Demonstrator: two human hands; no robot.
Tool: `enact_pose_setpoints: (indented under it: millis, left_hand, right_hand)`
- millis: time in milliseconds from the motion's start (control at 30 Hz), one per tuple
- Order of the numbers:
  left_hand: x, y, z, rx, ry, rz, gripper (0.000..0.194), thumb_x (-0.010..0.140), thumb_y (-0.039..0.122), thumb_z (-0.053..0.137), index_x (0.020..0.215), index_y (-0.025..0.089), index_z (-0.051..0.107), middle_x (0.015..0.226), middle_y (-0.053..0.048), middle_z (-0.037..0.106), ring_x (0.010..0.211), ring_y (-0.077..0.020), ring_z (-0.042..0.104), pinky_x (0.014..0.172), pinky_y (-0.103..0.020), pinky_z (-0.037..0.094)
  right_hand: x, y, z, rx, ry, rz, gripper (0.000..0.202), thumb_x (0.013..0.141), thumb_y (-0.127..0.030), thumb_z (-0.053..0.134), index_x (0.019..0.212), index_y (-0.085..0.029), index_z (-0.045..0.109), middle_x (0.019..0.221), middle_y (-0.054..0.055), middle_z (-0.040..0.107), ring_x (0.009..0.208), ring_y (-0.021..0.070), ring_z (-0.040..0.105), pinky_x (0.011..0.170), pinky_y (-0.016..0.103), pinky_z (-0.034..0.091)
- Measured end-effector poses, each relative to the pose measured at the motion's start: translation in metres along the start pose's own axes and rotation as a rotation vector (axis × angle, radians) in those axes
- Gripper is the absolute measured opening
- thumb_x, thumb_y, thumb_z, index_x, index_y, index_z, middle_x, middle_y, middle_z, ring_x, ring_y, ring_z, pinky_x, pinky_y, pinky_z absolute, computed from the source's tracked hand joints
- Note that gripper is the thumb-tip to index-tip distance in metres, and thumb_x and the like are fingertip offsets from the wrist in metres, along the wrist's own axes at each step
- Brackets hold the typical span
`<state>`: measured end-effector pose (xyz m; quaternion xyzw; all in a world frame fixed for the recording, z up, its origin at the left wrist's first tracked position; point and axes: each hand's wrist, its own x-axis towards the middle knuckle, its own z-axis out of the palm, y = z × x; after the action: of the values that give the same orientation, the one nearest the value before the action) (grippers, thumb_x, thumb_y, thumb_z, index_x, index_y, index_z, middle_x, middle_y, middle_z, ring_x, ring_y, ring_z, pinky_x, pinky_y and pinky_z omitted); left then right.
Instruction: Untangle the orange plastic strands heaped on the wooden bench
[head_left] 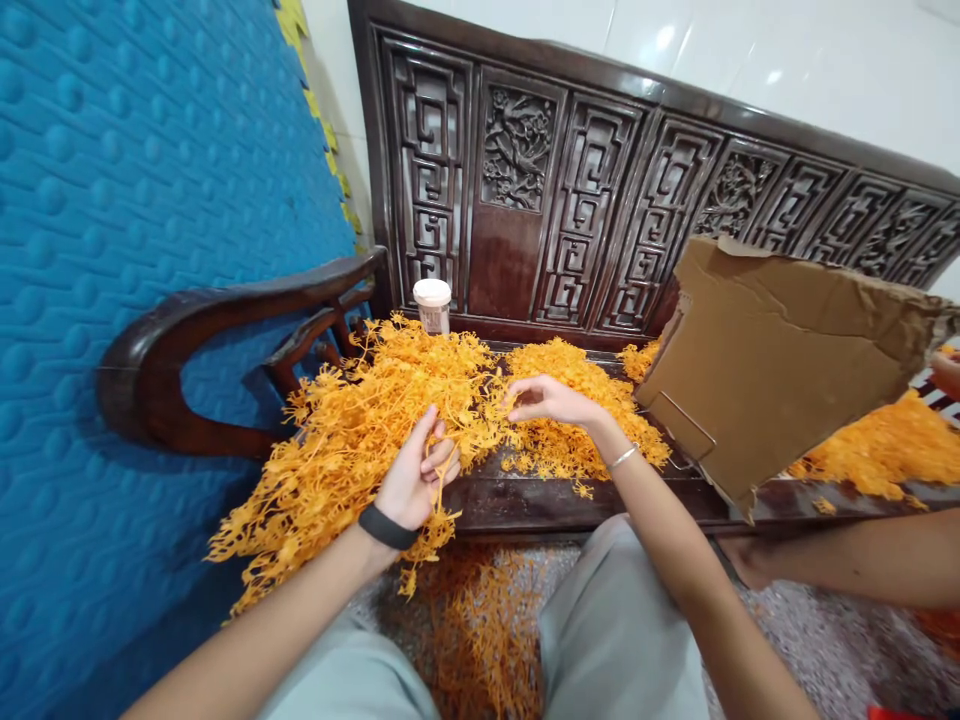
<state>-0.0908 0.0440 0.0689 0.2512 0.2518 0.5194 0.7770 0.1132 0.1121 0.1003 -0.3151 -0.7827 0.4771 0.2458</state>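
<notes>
My left hand (421,465), with a black band at the wrist, is closed around the thin stem of an orange plastic sprig (480,432). The sprig's branching tips spread up and to the right. At those tips my right hand (551,400), wearing a silver bracelet, has its thumb and fingers bent together in a pinch; the exact contact is hard to see. Under and beside my left hand lies a large heap of orange sprigs (337,440). A smaller pile of orange pieces (577,385) rests on the bench behind my right hand.
The dark wooden bench (517,505) has a carved backrest (510,250) and a curved armrest (150,350). A white-lidded tub (433,305) stands at the back. Upright cardboard (780,350) separates another orange pile (892,445). Another person's leg (862,560) is at right; orange bits (487,630) litter the floor.
</notes>
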Motion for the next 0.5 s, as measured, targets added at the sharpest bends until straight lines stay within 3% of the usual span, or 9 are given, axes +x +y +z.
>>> enact_pose_setpoints:
  millis: [267,500]
  left_hand:
    - [0.004,0.004,-0.003,0.056,-0.178,-0.025,0.039,0.085,0.033,0.039,0.050,0.017,0.039,0.030,0.007,0.024,0.028,-0.0064,0.023,0.031,-0.017,0.021]
    - [0.004,-0.004,-0.002,0.103,-0.174,-0.149,0.041,0.087,0.033,0.035,0.049,0.017,0.037,0.030,0.007,0.020,0.028,-0.0059,0.018,0.031,-0.016,0.019]
  right_hand:
    - [-0.008,0.017,-0.025,0.038,0.300,-0.009,0.017,0.064,-0.027,0.067,0.072,-0.015,0.058,0.073,0.000,0.058,0.068,0.0097,0.052,0.067,0.024,0.041]
    - [0.000,0.023,-0.024,-0.193,0.554,-0.119,0.018,0.075,-0.032,0.053,0.071,-0.015,0.058,0.069,0.001,0.056,0.065,0.0114,0.048,0.064,0.025,0.036]
